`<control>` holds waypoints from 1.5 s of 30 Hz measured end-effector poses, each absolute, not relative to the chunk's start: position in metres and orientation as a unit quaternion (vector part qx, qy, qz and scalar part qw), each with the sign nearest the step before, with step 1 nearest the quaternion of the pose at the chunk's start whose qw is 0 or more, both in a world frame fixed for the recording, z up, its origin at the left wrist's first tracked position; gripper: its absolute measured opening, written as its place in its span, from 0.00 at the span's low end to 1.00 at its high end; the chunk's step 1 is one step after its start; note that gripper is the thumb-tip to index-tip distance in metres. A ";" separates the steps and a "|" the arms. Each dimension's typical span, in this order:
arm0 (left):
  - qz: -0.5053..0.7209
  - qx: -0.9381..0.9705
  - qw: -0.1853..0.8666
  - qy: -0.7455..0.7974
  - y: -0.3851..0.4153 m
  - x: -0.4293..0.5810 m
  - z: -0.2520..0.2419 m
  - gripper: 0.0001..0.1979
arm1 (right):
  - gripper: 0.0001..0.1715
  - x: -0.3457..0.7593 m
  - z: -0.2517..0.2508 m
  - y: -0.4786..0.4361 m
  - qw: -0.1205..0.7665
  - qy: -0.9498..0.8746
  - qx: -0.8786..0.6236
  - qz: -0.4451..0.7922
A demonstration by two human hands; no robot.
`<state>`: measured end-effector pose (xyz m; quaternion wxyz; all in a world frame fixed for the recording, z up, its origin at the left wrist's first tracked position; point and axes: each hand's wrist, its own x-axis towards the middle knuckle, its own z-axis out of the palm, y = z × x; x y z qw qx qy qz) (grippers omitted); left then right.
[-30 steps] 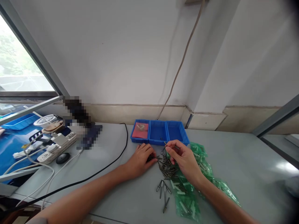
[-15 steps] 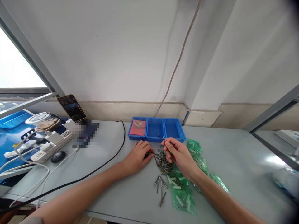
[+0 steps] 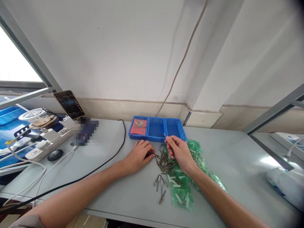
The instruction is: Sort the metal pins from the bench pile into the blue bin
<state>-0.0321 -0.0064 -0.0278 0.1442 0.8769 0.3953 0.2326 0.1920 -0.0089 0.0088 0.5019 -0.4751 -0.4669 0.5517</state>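
Note:
A pile of small metal pins (image 3: 165, 164) lies on the grey table (image 3: 106, 167), partly on green plastic bags (image 3: 182, 193). My left hand (image 3: 139, 156) rests on the table at the pile's left edge, fingers curled and pinching a few dark pins. My right hand (image 3: 179, 152) hovers over the pile, thumb and fingers closed on a single pin whose tip points toward the blue trays (image 3: 156, 129). The left tray holds a red pad (image 3: 139, 126); the middle tray holds one or two pins.
A black cable (image 3: 95, 171) curves across the table's left half. A phone (image 3: 68, 104) stands propped at the back left beside power strips (image 3: 40, 145), white cables and a round black puck (image 3: 54, 155). A metal rail runs at right.
The view has drifted a little, so everything sits slightly higher and to the left in the picture. My right hand has lifted a pin slightly toward the trays. My left hand has stayed put.

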 end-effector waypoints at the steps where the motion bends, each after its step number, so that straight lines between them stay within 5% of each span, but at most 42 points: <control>1: 0.232 0.877 0.144 0.395 -0.006 -0.032 -0.028 0.03 | 0.27 0.192 0.009 -0.009 0.502 -0.466 -0.477 0.551; 6: 0.230 0.879 0.140 0.395 -0.006 -0.032 -0.028 0.02 | 0.25 0.193 0.007 -0.010 0.483 -0.525 -0.488 0.504; 10: 0.228 0.878 0.138 0.397 -0.007 -0.033 -0.027 0.01 | 0.10 0.199 0.000 -0.013 0.399 -0.726 -0.501 0.249; 15: 0.228 0.878 0.140 0.397 -0.007 -0.033 -0.026 0.03 | 0.14 0.202 -0.010 -0.015 0.243 -0.845 -0.475 0.039; 28: 0.232 0.877 0.141 0.396 -0.007 -0.033 -0.027 0.01 | 0.06 0.200 -0.010 -0.014 0.192 -0.853 -0.485 0.004; 45: 0.245 0.873 0.138 0.398 -0.008 -0.033 -0.027 0.01 | 0.14 0.205 -0.014 -0.014 0.294 -0.821 -0.486 0.053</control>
